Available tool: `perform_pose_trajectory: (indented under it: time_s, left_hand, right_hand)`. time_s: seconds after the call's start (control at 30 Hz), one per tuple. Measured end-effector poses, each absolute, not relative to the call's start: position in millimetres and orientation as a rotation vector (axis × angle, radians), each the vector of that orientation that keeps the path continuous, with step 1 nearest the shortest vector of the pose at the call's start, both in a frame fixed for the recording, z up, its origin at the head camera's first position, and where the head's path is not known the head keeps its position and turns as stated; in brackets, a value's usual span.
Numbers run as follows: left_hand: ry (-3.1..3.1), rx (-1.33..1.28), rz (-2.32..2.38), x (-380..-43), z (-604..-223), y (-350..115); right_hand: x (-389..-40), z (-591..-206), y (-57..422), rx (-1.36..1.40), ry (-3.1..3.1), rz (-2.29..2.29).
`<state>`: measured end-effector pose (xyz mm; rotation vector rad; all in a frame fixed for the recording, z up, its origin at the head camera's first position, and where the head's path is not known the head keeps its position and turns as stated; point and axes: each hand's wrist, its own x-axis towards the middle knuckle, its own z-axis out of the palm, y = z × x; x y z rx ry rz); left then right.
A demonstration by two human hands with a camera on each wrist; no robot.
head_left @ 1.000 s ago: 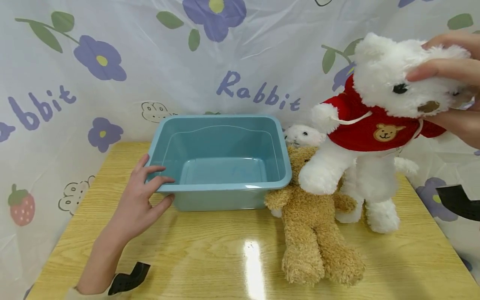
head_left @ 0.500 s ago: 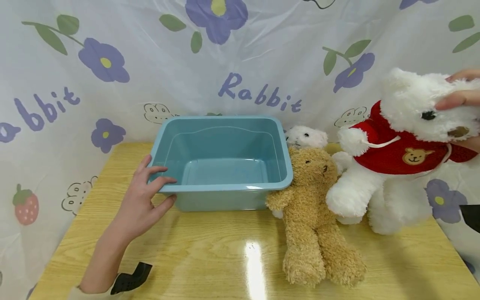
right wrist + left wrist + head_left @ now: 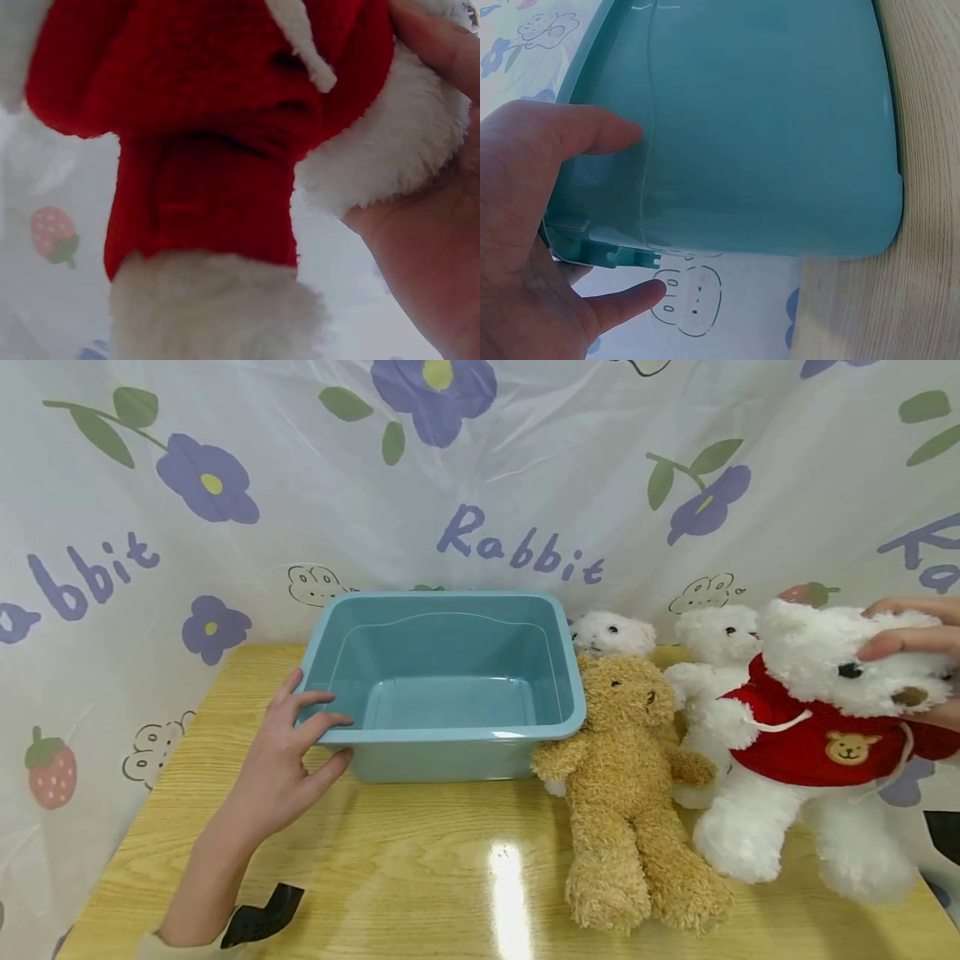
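Note:
A white teddy bear (image 3: pixel 806 739) in a red hoodie is at the right in the head view, its feet low over the tabletop. My right hand (image 3: pixel 917 643) grips it by the head from the right side. The right wrist view is filled by the red hoodie (image 3: pixel 202 82) and white plush, with part of my hand at the right edge. My left hand (image 3: pixel 279 752) holds the rim of a blue-green plastic tub (image 3: pixel 442 762) at its front left corner. In the left wrist view the thumb (image 3: pixel 604 131) lies against the tub's outer wall, the other fingers at the rim.
A tan teddy bear (image 3: pixel 618 793) leans face up against the tub's right side. Behind it are a small white plush toy (image 3: pixel 613 633) and another white bear (image 3: pixel 716 639). A patterned curtain (image 3: pixel 487 468) hangs behind the wooden table (image 3: pixel 420 860).
My right hand has carried the red-hooded bear right and down, away from the tan bear. The white bear behind shows more. My left hand keeps its place on the tub.

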<state>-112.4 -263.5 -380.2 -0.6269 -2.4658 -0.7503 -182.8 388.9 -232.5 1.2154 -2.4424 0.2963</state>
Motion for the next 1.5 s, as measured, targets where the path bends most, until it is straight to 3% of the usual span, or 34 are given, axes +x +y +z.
perform_pose_trajectory:
  time_s: [0.2,0.47,0.97,1.5]
  left_hand:
    - [-2.465,-0.634,-0.746,-112,-380,-263]
    - [-2.461,-0.631,-0.743,-112,-379,-262]
    - [-2.473,-0.611,-0.733,-110,-380,-263]
    - [-2.477,-0.626,-0.722,-111,-378,-263]
  right_hand:
    - [-159,-273,392,0.927,-2.654,0.59]
    - [-161,-298,385,0.804,-2.75,0.841]
    - [-180,-325,390,0.687,-3.001,0.997]
    - [-187,-330,392,0.75,-3.08,1.186]
